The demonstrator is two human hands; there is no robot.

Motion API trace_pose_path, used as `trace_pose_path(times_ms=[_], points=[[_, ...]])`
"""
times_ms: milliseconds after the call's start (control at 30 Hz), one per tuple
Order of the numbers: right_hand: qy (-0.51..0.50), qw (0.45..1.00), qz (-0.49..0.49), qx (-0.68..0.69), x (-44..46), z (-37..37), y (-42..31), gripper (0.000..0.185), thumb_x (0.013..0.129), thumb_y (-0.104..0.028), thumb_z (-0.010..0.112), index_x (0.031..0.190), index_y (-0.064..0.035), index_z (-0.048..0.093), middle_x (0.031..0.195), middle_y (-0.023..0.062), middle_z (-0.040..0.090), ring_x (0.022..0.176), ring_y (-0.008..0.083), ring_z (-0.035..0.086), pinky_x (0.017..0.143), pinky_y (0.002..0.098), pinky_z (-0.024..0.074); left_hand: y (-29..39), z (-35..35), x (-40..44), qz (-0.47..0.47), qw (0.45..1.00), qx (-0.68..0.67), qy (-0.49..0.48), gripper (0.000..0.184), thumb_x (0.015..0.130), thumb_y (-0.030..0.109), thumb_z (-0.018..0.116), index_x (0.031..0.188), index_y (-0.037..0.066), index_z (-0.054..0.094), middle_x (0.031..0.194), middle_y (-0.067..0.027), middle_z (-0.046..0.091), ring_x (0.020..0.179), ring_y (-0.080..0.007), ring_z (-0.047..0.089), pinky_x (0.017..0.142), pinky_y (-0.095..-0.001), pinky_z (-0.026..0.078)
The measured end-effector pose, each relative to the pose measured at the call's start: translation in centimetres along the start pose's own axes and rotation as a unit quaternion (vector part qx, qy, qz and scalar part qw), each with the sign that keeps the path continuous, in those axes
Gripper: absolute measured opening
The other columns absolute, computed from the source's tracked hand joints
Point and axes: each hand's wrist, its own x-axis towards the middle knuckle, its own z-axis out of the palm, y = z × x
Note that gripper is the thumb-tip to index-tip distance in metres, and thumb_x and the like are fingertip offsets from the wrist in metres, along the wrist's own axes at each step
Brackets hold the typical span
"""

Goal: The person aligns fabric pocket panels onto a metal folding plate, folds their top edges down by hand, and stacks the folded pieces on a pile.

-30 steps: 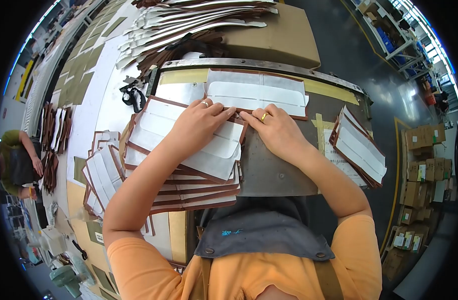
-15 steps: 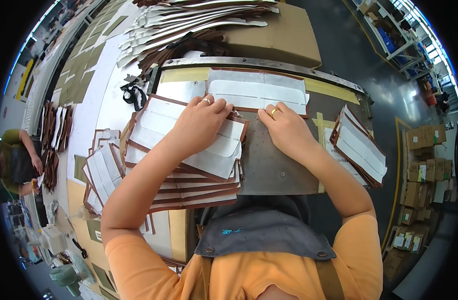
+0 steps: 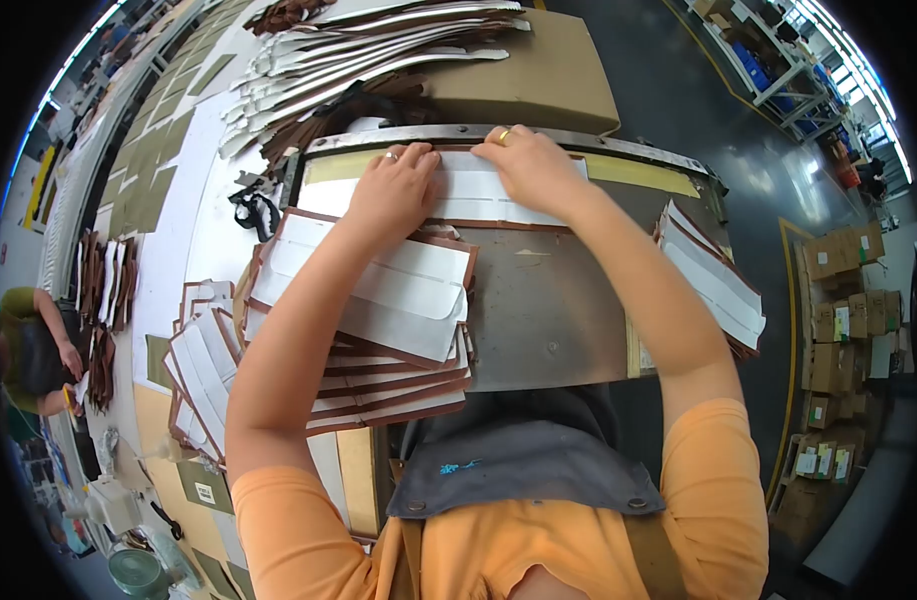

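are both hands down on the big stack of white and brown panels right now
No, the left hand and right hand are both at the panel by the metal bar.

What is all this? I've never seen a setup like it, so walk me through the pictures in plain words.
There is no robot here: you see a person's two bare hands. Every picture comes from one camera worn on that person's head, looking forward and down, so the view is curved and the arms reach away from you.

The left hand and right hand are both at the far edge of a white panel with brown edging. Whether they pinch it or only press is hidden.

The panel lies on a smooth grey work surface. To the left is a big pile of similar panels; to the right, a smaller stack. Beyond the surface stands a cardboard box, with brown and white strips beside and partly over it.
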Motion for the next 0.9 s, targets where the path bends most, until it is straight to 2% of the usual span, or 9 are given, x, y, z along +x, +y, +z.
trace_pose_path(times_ms=[167,267,367,467,567,633,667,767,900], points=[[-0.040,0.997,0.013,0.071,-2.1,-1.4,2.6,0.033,0.080,-0.001,0.047,0.109,-0.0070,0.061,0.109,0.0065,0.059,0.101,0.0269,0.054,0.086,0.0379,0.0457,0.1,0.0,1.2,0.005,1.000,0.026,-0.009,0.038,0.090,0.028,0.048,0.122,0.007,0.050,0.110,-0.0095,0.054,0.107,-0.0284,0.050,0.090,-0.0393,0.040],[-0.031,0.996,0.050,0.060,-3.3,-1.9,3.2,0.030,0.081,0.003,0.047,0.107,-0.0045,0.060,0.104,0.0085,0.058,0.100,0.0283,0.052,0.087,0.0373,0.0434,0.4,0.4,1.1,0.005,0.997,0.074,-0.008,0.042,0.090,0.032,0.048,0.123,0.006,0.049,0.108,-0.0092,0.054,0.104,-0.0289,0.051,0.089,-0.0387,0.040],[-0.040,0.997,0.056,0.019,-4.9,-3.2,4.0,0.029,0.080,0.003,0.049,0.107,-0.0040,0.060,0.104,0.0102,0.058,0.101,0.0285,0.052,0.089,0.0377,0.0426,0.9,0.8,0.8,-0.055,0.993,0.105,0.011,0.042,0.089,0.033,0.049,0.121,0.004,0.051,0.111,-0.0085,0.053,0.105,-0.0297,0.050,0.090,-0.0397,0.039],[0.012,0.998,0.006,0.069,-6.9,-5.8,0.6,0.032,0.079,0.002,0.049,0.108,-0.0046,0.060,0.105,0.0097,0.059,0.098,0.0280,0.054,0.086,0.0374,0.0452,1.3,0.5,0.5,-0.054,0.993,0.091,0.044,0.039,0.088,0.030,0.052,0.117,0.004,0.053,0.113,-0.0080,0.053,0.104,-0.0309,0.050,0.089,-0.0407,0.039],[-0.005,0.995,-0.011,0.101,-9.4,-5.9,-3.4,0.033,0.078,0.002,0.050,0.110,-0.0028,0.059,0.104,0.0083,0.059,0.099,0.0268,0.054,0.086,0.0363,0.0458,5.4,-2.5,-0.4,0.027,0.998,-0.027,-0.048,0.034,0.087,0.024,0.055,0.114,0.004,0.056,0.113,-0.0074,0.054,0.104,-0.0285,0.051,0.089,-0.0411,0.038],[0.007,0.998,-0.011,0.060,-10.6,-4.3,-3.7,0.036,0.077,0.001,0.050,0.111,-0.0018,0.059,0.105,0.0076,0.059,0.100,0.0256,0.054,0.086,0.0356,0.0461,6.9,-1.5,-1.6,0.137,0.983,-0.110,-0.056,0.031,0.086,0.018,0.055,0.115,0.005,0.056,0.112,-0.0067,0.055,0.102,-0.0254,0.052,0.088,-0.0400,0.038],[0.015,0.999,-0.013,0.038,-10.9,-3.8,-3.8,0.037,0.076,0.000,0.050,0.112,-0.0013,0.058,0.105,0.0072,0.059,0.101,0.0249,0.054,0.086,0.0352,0.0463,7.3,-1.1,-2.1,0.142,0.982,-0.093,-0.085,0.033,0.087,0.015,0.052,0.118,0.005,0.054,0.113,-0.0058,0.055,0.101,-0.0232,0.053,0.087,-0.0368,0.039],[0.029,0.999,-0.021,0.016,-11.2,-3.4,-4.0,0.039,0.074,0.003,0.056,0.114,-0.0009,0.058,0.104,0.0100,0.059,0.098,0.0253,0.056,0.083,0.0350,0.0476,7.6,-1.0,-2.8,0.155,0.985,-0.049,-0.062,0.036,0.087,0.014,0.052,0.122,0.005,0.052,0.116,-0.0059,0.055,0.103,-0.0235,0.052,0.088,-0.0347,0.040],[0.010,1.000,0.008,-0.004,-11.1,-3.6,-4.6,0.041,0.075,0.000,0.053,0.115,-0.0021,0.058,0.104,0.0085,0.058,0.099,0.0248,0.054,0.085,0.0350,0.0464,7.7,-0.4,-3.3,0.172,0.985,-0.001,-0.024,0.039,0.086,0.015,0.051,0.124,0.005,0.050,0.118,-0.0062,0.054,0.105,-0.0231,0.053,0.092,-0.0347,0.040]])
